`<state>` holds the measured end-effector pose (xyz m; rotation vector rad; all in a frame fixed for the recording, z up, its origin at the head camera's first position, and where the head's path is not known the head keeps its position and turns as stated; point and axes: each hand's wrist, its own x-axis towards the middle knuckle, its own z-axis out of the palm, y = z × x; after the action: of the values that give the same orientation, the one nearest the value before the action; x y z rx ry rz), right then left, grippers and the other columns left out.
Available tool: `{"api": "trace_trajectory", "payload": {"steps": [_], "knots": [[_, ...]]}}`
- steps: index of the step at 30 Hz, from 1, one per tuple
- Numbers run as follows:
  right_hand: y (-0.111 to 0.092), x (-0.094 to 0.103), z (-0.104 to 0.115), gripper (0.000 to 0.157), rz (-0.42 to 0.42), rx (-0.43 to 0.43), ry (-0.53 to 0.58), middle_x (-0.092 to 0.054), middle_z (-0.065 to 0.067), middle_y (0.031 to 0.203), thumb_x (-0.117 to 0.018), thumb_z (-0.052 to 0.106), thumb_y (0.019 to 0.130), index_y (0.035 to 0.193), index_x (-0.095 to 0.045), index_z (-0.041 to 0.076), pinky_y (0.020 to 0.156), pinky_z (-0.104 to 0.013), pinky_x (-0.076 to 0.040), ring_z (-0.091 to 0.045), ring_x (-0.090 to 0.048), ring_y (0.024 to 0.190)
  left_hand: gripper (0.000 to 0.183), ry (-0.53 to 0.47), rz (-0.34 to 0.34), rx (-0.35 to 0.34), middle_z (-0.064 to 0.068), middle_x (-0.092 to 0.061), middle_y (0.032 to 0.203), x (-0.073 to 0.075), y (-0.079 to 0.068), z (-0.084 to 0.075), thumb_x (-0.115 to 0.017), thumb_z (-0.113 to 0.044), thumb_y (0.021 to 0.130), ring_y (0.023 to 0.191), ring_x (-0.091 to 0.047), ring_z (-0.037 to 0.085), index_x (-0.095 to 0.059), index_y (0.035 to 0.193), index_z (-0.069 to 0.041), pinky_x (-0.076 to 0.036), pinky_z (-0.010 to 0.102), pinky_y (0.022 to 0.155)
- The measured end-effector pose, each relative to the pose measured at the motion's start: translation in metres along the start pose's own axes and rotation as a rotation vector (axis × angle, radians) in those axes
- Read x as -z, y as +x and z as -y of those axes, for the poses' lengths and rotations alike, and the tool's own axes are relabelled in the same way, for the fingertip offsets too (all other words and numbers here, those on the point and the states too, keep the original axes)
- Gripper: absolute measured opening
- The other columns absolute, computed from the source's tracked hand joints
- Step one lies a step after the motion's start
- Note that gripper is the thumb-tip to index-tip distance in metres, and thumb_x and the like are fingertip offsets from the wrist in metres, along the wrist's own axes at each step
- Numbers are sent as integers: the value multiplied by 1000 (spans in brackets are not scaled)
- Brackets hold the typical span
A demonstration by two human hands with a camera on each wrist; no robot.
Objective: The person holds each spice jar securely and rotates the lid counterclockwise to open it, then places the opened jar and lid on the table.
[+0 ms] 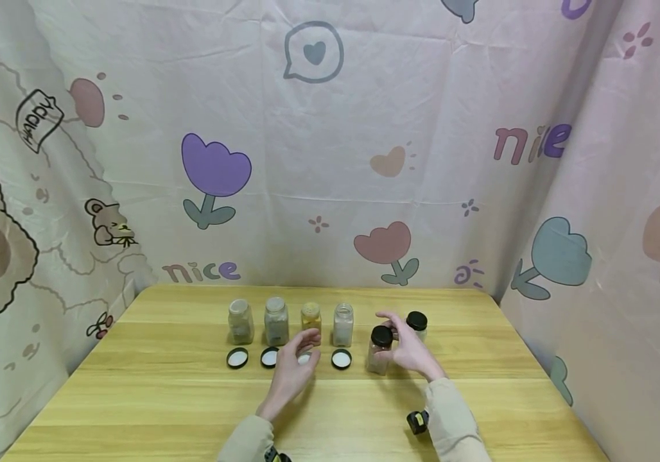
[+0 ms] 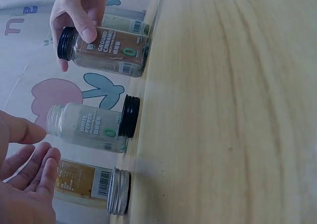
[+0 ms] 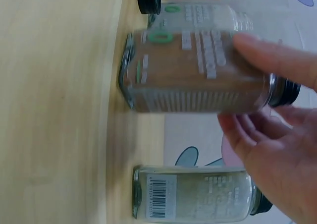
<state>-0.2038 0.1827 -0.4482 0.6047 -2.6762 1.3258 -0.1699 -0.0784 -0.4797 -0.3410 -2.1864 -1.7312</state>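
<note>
My right hand holds a ground cinnamon jar of brown powder, thumb on its label side and fingers behind. The jar's black lid is on, and its base is close to the tabletop. My left hand is empty, its fingers loosely bent above a lid that it partly hides. Behind that hand stands a jar of yellow powder. Next to it is an uncapped white pepper jar, with its upturned black lid in front.
Two more square glass jars, a left one and a greyish one, stand uncapped at the row's left. Their upturned lids lie before them. Another black-capped jar stands beyond my right hand. A patterned curtain hangs behind the wooden table.
</note>
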Motion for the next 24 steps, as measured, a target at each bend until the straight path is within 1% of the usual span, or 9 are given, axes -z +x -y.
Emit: {"api": "trace_trajectory", "payload": {"steps": [3, 7, 9, 11, 14, 17, 20, 22, 24], "knots": [[-1, 2, -3, 81, 55, 46, 23, -62, -16, 115, -89, 4, 70, 140, -48, 1, 107, -49, -53, -25, -63, 107, 36, -16, 10, -13, 17, -72, 112, 0, 0, 0, -64, 13, 87, 109, -68, 36, -64, 122, 5, -57, 38, 102], [-1, 2, -7, 80, 133, 74, 111, -63, -16, 116, -87, 4, 71, 140, -47, -1, 109, -26, -50, -13, -62, 105, 37, -42, 26, -32, 15, -72, 113, 0, 0, 0, -64, 13, 87, 110, -68, 37, -65, 122, 2, -57, 37, 103], [-1, 1, -8, 78, 165, 79, 152, -63, -18, 119, -87, 5, 72, 139, -48, -1, 109, -17, -46, -11, -62, 108, 37, -54, 34, -44, 14, -72, 114, 0, 0, 0, -65, 12, 87, 110, -68, 36, -65, 122, 0, -57, 36, 103], [-2, -1, -8, 74, 192, 75, 182, -62, -22, 125, -86, 6, 73, 137, -50, 1, 108, -11, -42, -12, -61, 114, 37, -66, 42, -55, 13, -72, 114, 0, -1, 0, -66, 10, 88, 111, -68, 36, -65, 123, -1, -57, 37, 103], [-4, -4, -7, 69, 232, 86, 211, -58, -27, 133, -85, 8, 74, 133, -52, 0, 110, -10, -41, -17, -59, 122, 37, -85, 53, -62, 13, -72, 115, 1, -2, 0, -67, 8, 89, 111, -68, 35, -64, 124, -1, -57, 37, 104], [-5, -8, -4, 67, 259, 111, 214, -57, -29, 133, -86, 9, 74, 131, -53, -3, 112, -12, -40, -19, -58, 124, 36, -90, 63, -55, 14, -72, 115, 1, -3, -1, -67, 8, 89, 112, -68, 34, -64, 125, -1, -57, 36, 104], [-5, -13, -1, 67, 267, 140, 184, -60, -27, 131, -86, 12, 74, 130, -54, -5, 114, -14, -41, -16, -59, 124, 37, -94, 68, -48, 14, -72, 116, 1, -4, -3, -67, 9, 90, 112, -68, 32, -64, 125, -2, -57, 33, 104], [-4, -17, 1, 68, 271, 155, 174, -62, -25, 130, -87, 13, 74, 130, -54, -5, 114, -17, -42, -15, -59, 123, 38, -102, 64, -65, 16, -72, 115, 1, -3, -4, -66, 10, 90, 111, -69, 31, -64, 126, -1, -57, 32, 103], [-3, -22, 4, 67, 272, 167, 174, -64, -21, 127, -87, 13, 74, 130, -55, -5, 112, -18, -45, -11, -61, 118, 38, -113, 59, -99, 16, -72, 115, 0, -3, -6, -66, 10, 89, 109, -70, 30, -63, 126, 0, -58, 32, 102]]}}
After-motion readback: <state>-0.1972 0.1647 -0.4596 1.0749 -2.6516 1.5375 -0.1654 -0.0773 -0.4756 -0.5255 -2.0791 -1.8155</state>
